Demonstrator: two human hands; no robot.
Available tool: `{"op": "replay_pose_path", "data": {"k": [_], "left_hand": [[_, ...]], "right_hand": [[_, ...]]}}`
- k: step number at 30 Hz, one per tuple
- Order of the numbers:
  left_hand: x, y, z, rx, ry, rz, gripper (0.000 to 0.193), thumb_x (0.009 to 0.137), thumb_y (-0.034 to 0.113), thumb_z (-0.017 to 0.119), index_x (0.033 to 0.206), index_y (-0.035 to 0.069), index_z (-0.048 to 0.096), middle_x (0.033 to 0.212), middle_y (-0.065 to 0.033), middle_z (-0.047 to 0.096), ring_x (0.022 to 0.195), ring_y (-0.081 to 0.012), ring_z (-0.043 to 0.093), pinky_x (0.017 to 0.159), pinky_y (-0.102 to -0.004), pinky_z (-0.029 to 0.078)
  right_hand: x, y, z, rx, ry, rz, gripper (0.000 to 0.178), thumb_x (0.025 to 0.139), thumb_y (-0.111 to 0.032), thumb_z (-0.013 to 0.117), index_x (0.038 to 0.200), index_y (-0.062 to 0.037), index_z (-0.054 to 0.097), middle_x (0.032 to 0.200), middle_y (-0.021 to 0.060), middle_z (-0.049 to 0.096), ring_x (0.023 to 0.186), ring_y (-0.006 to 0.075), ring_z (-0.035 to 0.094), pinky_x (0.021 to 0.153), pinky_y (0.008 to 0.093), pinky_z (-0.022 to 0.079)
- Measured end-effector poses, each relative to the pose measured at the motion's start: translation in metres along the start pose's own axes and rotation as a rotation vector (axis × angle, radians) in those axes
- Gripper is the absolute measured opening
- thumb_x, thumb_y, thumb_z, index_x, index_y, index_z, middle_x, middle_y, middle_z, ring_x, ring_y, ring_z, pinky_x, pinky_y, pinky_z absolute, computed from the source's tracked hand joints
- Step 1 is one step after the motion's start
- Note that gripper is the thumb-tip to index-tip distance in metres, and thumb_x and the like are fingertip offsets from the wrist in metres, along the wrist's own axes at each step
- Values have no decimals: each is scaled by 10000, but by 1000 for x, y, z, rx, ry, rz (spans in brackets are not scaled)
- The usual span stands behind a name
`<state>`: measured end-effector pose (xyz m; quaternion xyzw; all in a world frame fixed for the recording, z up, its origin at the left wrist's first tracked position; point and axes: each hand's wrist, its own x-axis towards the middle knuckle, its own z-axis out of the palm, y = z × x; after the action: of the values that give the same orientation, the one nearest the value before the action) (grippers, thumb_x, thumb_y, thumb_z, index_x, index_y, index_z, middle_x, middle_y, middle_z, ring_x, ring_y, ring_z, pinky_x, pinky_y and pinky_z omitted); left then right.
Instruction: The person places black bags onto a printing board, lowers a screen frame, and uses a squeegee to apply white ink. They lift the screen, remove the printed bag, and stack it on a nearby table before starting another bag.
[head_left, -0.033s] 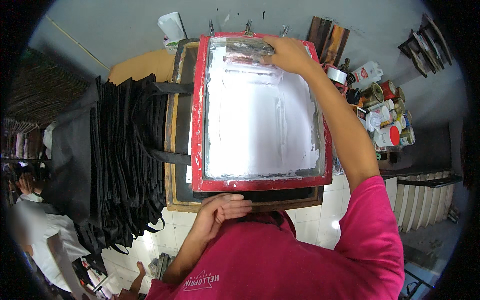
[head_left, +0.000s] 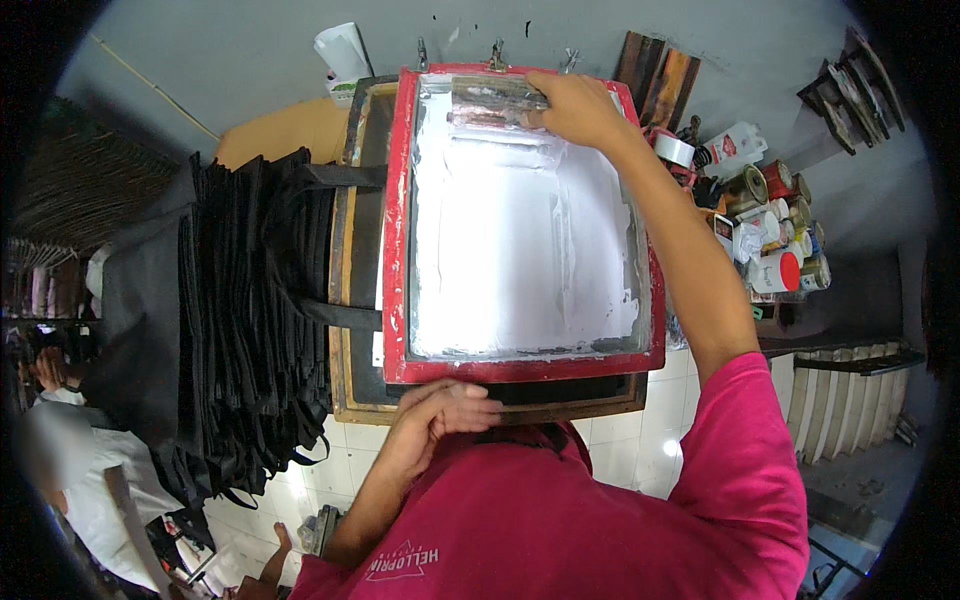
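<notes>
A red-framed printing screen (head_left: 395, 250) lies flat in front of me, its mesh smeared with white ink (head_left: 490, 260). At its far end my right hand (head_left: 580, 108) grips a wide, ink-stained squeegee (head_left: 490, 98), fingers wrapped over its right end. The blade's lower edge is hidden in the ink. My left hand (head_left: 440, 415) is at the near edge of the screen, fingers stretched out together and slightly blurred, holding nothing. Beneath the screen, black cloth with handles (head_left: 350, 317) sticks out to the left, above a worn wooden frame (head_left: 340, 370).
Many black cloth bags (head_left: 240, 310) hang or stack close on the left. Metal clamps (head_left: 497, 55) stand at the screen's far edge. Paint cans and tubs (head_left: 775, 270) crowd the right side. Another person (head_left: 110, 480) is at the lower left.
My left hand has shifted very slightly toward the screen's near edge. My right hand and the squeegee stay in place.
</notes>
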<state>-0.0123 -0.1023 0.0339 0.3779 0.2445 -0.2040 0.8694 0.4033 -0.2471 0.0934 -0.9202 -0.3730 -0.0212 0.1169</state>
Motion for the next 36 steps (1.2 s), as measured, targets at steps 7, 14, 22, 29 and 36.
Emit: {"op": "replay_pose_path", "data": {"k": [7, 14, 22, 29, 36], "left_hand": [[123, 141, 42, 1241, 370, 1117, 355, 908, 168, 723, 1229, 18, 689, 1231, -197, 690, 1226, -397, 609, 1079, -452, 457], [207, 219, 37, 1701, 230, 1002, 318, 867, 183, 744, 1125, 0, 715, 1026, -194, 719, 1081, -353, 637, 1065, -471, 382], [172, 181, 30, 1668, 257, 1035, 342, 872, 230, 757, 1111, -12, 716, 1017, -201, 704, 1043, -349, 637, 1074, -446, 360], [127, 140, 29, 1636, 257, 1035, 296, 861, 189, 767, 1078, -8, 722, 1000, -193, 704, 1020, -352, 637, 1046, -446, 382], [69, 86, 21, 1614, 219, 1006, 267, 834, 145, 790, 1056, 19, 714, 1026, -157, 706, 1019, -338, 637, 1029, -440, 391]], "right_hand": [[-33, -16, 35, -53, 129, 5, 379, 822, -356, 780, 981, -56, 611, 965, 166, 731, 895, 384, 699, 761, 505, 521], [-46, -23, 49, -103, 187, -37, 326, 818, -321, 785, 960, -73, 627, 924, 97, 710, 876, 299, 706, 747, 441, 556], [-85, -47, 51, -73, 176, -42, 330, 815, -323, 794, 925, -70, 614, 880, 108, 700, 839, 306, 690, 733, 440, 533], [-138, -73, 56, -75, 191, -62, 289, 798, -270, 793, 919, -81, 611, 840, 83, 661, 800, 280, 673, 694, 410, 532], [-209, -113, 55, -11, 217, -103, 221, 778, -203, 743, 902, -95, 594, 812, 59, 595, 735, 251, 616, 632, 406, 493]]}}
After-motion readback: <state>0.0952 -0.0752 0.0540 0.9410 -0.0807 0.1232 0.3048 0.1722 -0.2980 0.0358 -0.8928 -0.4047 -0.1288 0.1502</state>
